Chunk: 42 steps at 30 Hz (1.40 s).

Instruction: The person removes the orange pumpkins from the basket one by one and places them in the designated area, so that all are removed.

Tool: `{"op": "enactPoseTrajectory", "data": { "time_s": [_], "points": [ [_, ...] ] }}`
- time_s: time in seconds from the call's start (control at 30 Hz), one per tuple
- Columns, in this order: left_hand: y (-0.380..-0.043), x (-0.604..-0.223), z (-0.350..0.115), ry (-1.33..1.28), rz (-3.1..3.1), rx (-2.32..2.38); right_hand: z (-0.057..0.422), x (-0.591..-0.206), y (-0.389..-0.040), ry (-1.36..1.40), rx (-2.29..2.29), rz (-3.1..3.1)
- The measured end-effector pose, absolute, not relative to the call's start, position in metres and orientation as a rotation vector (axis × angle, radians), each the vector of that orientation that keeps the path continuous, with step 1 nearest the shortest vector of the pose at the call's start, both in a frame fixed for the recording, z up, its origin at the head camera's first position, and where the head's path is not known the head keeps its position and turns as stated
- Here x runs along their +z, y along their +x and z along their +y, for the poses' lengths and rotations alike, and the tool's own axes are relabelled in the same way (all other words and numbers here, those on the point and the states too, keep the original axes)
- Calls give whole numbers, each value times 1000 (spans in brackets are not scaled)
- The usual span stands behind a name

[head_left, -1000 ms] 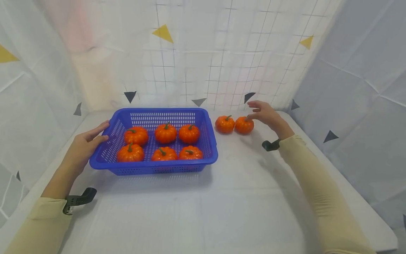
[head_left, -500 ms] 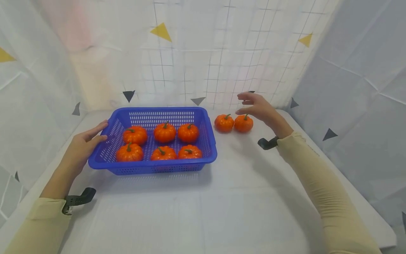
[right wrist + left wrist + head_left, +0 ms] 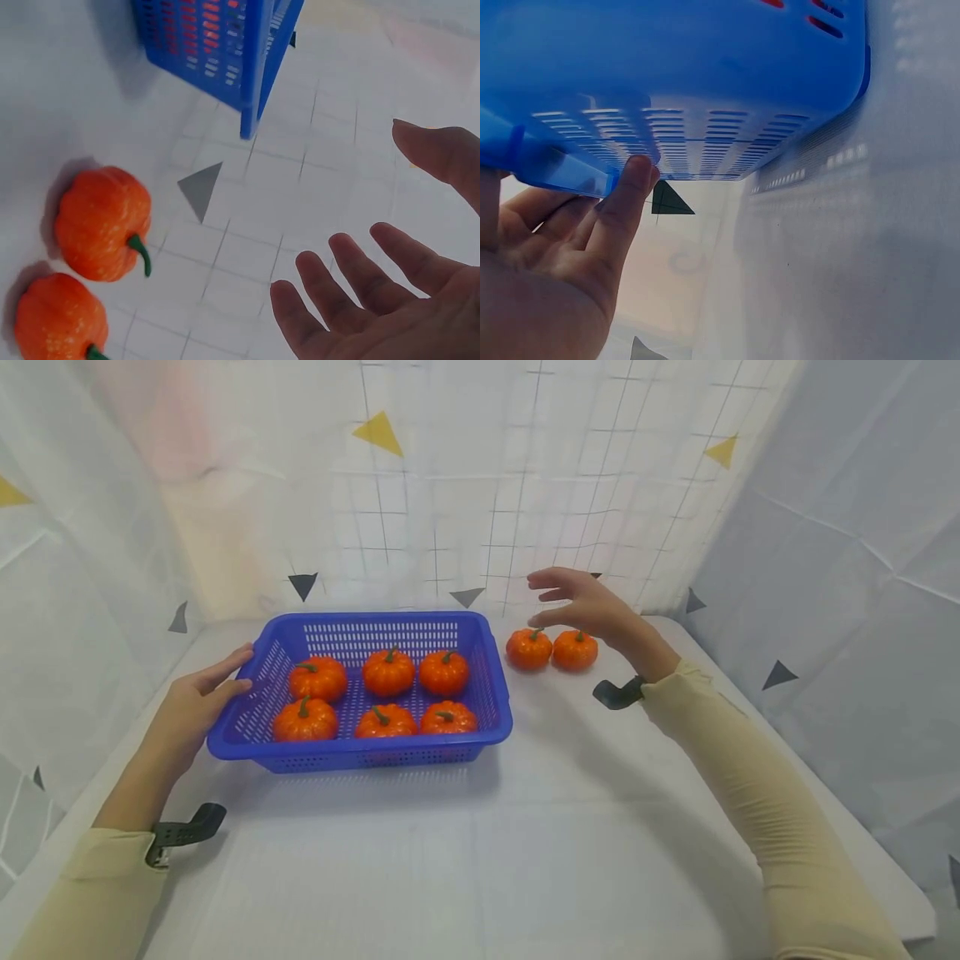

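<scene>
A blue plastic basket [image 3: 360,747] with slotted walls stands on the table, with several small orange pumpkins [image 3: 388,673] inside in two rows. At its left end my left hand [image 3: 183,714] grips the rim; in the left wrist view a finger [image 3: 622,214] lies against the outer wall. Two more pumpkins sit side by side right of the basket, one nearer [image 3: 528,651] to it and one farther [image 3: 575,652]. My right hand [image 3: 588,606] hovers above them, holding nothing, fingers spread and gently bent. Both loose pumpkins show green stems in the right wrist view.
A white table [image 3: 480,860] carries everything. White sheeting with grid lines and coloured triangles [image 3: 381,433] hangs behind, and grey sheeting [image 3: 847,543] closes the right side. Each wrist wears a dark strap [image 3: 187,827].
My right hand has lifted off the farther loose pumpkin and moved left and up, over the pair. My left hand stays on the basket, which has not visibly moved.
</scene>
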State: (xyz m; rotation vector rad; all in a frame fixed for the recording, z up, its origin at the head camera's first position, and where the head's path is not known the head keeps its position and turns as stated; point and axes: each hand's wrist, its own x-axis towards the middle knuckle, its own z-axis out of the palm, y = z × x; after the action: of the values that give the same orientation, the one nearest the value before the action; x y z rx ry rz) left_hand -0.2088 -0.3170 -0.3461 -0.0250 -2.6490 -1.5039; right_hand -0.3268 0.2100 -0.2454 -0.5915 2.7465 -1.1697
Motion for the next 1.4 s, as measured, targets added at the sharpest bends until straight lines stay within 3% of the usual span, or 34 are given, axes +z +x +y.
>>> {"op": "enactPoseTrajectory", "data": {
  "time_s": [0.8, 1.4],
  "points": [
    [-213, -347, -315, -34, -2640, -1513, 123, -218, -309, -1122, -1110, 2384],
    [-214, -349, -314, -31, -2637, -1495, 73, -225, -314, -1230, -1119, 2210]
  ]
}}
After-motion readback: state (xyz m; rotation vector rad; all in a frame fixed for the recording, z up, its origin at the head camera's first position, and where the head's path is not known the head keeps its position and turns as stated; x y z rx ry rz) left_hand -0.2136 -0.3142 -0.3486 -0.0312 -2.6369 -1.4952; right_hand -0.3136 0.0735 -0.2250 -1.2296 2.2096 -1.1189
